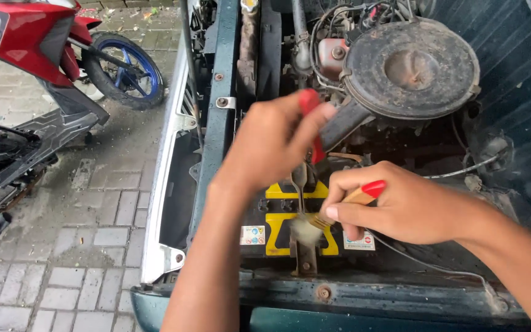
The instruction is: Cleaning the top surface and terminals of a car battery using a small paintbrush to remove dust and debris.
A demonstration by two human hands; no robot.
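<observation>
I look down into a car's open engine bay. My left hand [271,141] is closed around a red-handled tool [310,123] whose metal end [299,184] points down at the battery. My right hand [401,206] grips a small paintbrush [345,206] with a wooden handle and red tip; its bristles touch the metal clamp [305,246] over the battery. The battery [278,224] is black with yellow labels and sits at the front of the bay, partly hidden by both hands.
A round, dusty air-cleaner housing [413,67] sits behind the battery, with hoses and wires around it. The car's green front panel [364,295] runs along the bottom. A red motorcycle [38,55] stands on the brick paving [62,246] to the left.
</observation>
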